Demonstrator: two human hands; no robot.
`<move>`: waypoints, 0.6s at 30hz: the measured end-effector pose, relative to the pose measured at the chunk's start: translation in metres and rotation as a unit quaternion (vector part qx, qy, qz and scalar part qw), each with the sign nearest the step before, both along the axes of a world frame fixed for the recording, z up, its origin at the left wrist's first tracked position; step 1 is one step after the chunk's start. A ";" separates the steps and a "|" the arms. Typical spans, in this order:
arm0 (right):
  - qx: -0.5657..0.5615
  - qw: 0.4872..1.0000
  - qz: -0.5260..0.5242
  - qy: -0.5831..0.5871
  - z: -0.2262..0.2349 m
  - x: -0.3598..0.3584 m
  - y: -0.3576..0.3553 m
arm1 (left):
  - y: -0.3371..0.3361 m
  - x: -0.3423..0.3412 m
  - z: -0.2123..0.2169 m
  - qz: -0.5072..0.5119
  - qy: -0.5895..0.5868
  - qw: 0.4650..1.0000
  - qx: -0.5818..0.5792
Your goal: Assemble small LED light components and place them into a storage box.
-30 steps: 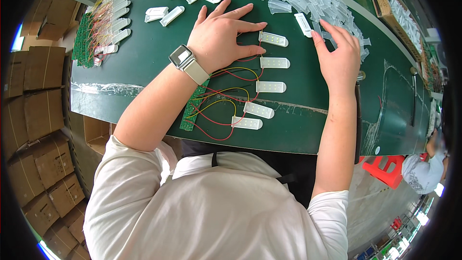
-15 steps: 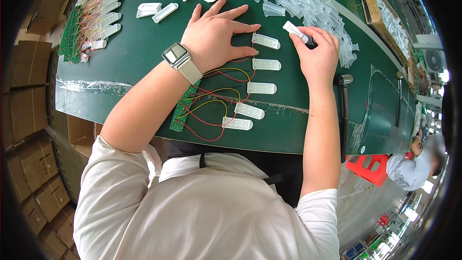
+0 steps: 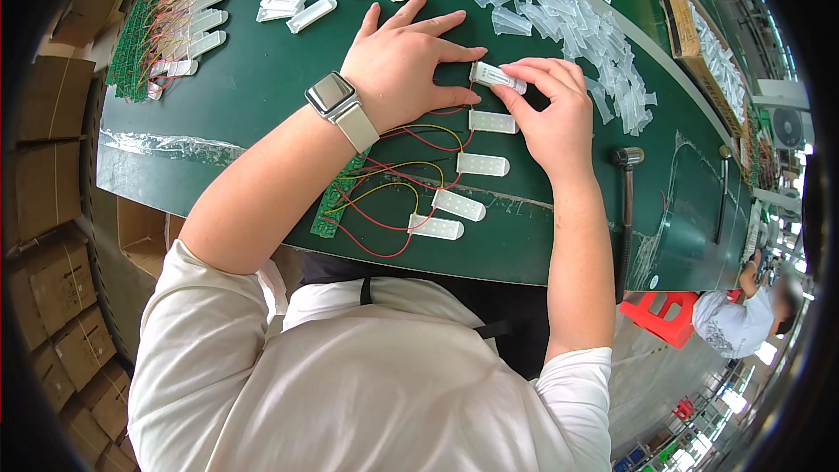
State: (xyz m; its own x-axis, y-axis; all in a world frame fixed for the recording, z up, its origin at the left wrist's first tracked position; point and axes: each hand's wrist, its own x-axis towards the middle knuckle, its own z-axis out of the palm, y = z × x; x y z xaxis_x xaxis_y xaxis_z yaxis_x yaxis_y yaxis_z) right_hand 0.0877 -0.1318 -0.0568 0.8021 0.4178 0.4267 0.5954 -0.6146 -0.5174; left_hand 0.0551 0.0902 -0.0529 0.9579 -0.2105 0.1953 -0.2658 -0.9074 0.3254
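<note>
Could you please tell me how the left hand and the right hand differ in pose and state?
The left hand is spread palm-down, fingers apart, while the right hand pinches a white plastic piece. The left hand has a watch at its wrist; the right hand has none. Both are ungloved, over the green table.

The person wears a plain off-white shirt (image 3: 376,385) with loose, short sleeves (image 3: 197,306). The square-faced watch (image 3: 331,94) has a pale beige band (image 3: 357,128).
</note>
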 end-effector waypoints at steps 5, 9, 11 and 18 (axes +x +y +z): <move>0.007 1.000 0.002 0.009 0.000 0.001 0.003 | 0.000 0.000 -0.001 0.004 -0.002 1.000 0.003; 0.007 1.000 0.003 0.011 -0.002 0.002 0.003 | -0.001 0.001 0.000 0.004 -0.004 1.000 0.007; 0.012 1.000 0.002 0.006 -0.001 0.002 0.002 | -0.001 0.001 0.000 0.003 -0.003 1.000 0.007; 0.022 0.990 -0.116 -0.082 0.004 0.018 -0.018 | -0.001 0.000 0.005 -0.003 0.014 1.000 0.008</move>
State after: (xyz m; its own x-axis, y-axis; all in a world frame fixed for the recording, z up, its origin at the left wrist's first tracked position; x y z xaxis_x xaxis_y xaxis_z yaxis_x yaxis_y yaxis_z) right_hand 0.1053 -0.1496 -0.0528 0.7924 0.2081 0.5734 0.5191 -0.7237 -0.4548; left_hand 0.0553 0.0897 -0.0482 0.9617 -0.2197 0.1640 -0.2624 -0.9110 0.3182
